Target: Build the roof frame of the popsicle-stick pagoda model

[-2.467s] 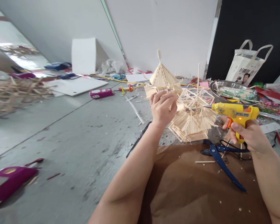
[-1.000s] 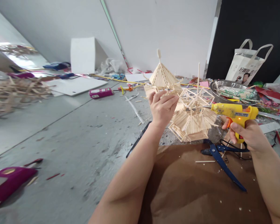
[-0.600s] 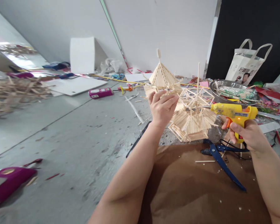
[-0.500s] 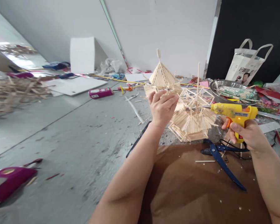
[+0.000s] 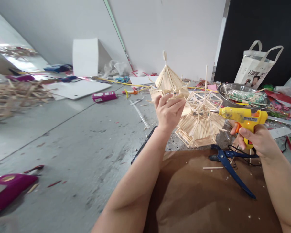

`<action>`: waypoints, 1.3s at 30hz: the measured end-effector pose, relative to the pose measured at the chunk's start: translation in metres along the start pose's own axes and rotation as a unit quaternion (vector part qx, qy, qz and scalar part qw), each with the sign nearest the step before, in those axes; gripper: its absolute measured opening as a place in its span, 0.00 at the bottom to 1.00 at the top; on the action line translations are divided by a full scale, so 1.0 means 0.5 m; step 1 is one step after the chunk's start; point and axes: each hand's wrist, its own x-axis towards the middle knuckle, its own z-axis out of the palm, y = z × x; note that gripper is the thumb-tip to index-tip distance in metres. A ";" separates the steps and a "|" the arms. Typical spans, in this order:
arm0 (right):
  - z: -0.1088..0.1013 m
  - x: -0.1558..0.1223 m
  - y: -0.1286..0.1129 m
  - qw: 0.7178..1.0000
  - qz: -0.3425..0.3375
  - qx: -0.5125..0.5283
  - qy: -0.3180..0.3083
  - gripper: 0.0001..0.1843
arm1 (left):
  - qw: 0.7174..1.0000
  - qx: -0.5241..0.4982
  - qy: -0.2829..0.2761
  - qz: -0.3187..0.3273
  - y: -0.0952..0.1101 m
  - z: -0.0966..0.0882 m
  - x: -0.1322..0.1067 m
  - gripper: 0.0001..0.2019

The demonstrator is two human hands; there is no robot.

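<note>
My right hand (image 5: 259, 139) grips a yellow hot glue gun (image 5: 247, 118), a finger at its orange trigger. Its nozzle points left, close to a model of thin wooden sticks (image 5: 199, 127) with sloping roof panels, an open stick frame above and one tall upright stick. At the frame's left edge, my left hand (image 5: 168, 110) is closed in a pinch. What lies between its fingertips is too hidden to make out. Behind it stands a pointed stick roof (image 5: 168, 79). Below the glue gun, blue-handled cutters (image 5: 229, 165) lie on brown paper (image 5: 196, 197) beside a short loose stick (image 5: 212, 168).
A metal bowl (image 5: 221, 94) with packets stands at the back right, before a white bag (image 5: 253, 69). Purple-and-white tools (image 5: 104, 96) lie on the floor at the left. A pile of sticks (image 5: 16, 100) sits far left, near a white board (image 5: 82, 89).
</note>
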 end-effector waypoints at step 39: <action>-0.002 -0.001 0.002 1.000 -0.002 -0.008 0.000 0.15 | 0.992 -0.053 -0.075 -0.086 -0.003 0.003 -0.011 0.06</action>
